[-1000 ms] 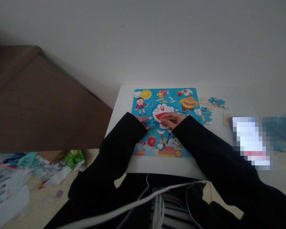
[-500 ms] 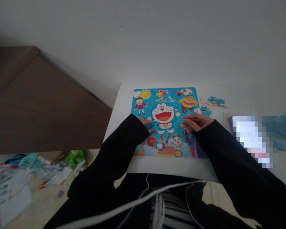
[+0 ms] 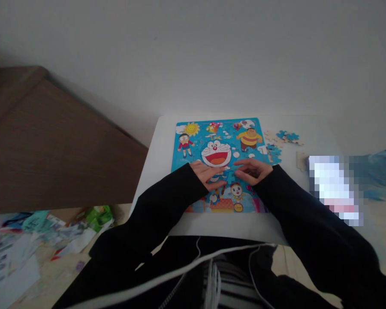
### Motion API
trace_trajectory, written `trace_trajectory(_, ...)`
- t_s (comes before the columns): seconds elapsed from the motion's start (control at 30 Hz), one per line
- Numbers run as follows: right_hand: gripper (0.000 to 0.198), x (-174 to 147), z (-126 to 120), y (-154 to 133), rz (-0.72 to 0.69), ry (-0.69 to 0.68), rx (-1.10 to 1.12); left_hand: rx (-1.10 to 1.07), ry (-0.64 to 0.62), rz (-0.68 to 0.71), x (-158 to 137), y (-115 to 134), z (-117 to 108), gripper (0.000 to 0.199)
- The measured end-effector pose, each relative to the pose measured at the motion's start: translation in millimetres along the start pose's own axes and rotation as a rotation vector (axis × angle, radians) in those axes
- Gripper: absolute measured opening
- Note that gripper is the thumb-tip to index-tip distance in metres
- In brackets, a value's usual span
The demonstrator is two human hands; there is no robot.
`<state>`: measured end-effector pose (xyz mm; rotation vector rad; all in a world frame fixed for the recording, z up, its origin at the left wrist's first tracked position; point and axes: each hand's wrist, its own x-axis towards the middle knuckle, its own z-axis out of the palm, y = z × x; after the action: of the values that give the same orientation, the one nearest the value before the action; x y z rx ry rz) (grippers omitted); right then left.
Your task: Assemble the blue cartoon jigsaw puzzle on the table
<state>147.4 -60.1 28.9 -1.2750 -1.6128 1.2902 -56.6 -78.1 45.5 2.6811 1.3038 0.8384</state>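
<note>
A cartoon jigsaw puzzle [image 3: 193, 148], mostly blue with a large round face in the middle, lies flat on a white table. Over its centre, just below the big face, rests my left hand [image 3: 209, 175], palm down with fingers stretched and apart. It covers part of the picture. My right hand [image 3: 252, 171] touches the puzzle to the right of centre, thumb and index finger apart and pointing left toward the left fingertips. No held piece shows between its fingers. Between the two hands, a blue patch with knobbed outlines [image 3: 231, 177] is visible.
Loose puzzle pieces [image 3: 287, 137] lie right of the puzzle, some blue, some bare wood. A blurred-out bright device [image 3: 334, 186] sits at the white table's [image 3: 225, 225] right. A brown wooden panel [image 3: 64, 146] stands left; litter [image 3: 45, 231] covers the floor below it.
My left hand has moved right, from the puzzle's left part to its centre. My right hand has moved slightly left and lower. The view has shifted a little.
</note>
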Motion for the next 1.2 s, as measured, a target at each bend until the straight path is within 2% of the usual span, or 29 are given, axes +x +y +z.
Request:
trace_trajectory(0.23,0.033,0,9,9,0.0,-0.071,0.034,-0.017,0.022,-0.047,-4,1,11,0.031)
trace_trajectory(0.37,0.032,4,4,9,0.011,0.01,0.027,-0.052,0.047,-0.038,-5,-1,13,0.034)
trace_trajectory(0.5,0.032,20,-18,9,0.066,0.121,-0.045,-0.097,0.045,-0.032,-6,-2,15,0.03)
trace_trajectory(0.67,0.024,62,-53,13,-0.079,0.041,-0.391,-0.115,0.069,0.008,-8,-5,20,0.028)
trace_trajectory(0.83,0.021,91,-59,20,-0.293,-0.171,-0.66,-0.15,0.16,0.031,-9,-8,28,0.027)
trace_trajectory(0.93,0.023,94,-57,21,-0.409,-0.214,-0.679,-0.16,0.183,0.038,-9,-8,31,0.027)
trace_trajectory(1.1,0.031,88,-60,13,-0.371,-0.166,-0.732,-0.154,0.149,0.007,-9,-7,28,0.026)
trace_trajectory(1.2,0.036,84,-58,9,-0.425,-0.214,-0.838,-0.168,0.108,0.01,-8,-6,24,0.027)
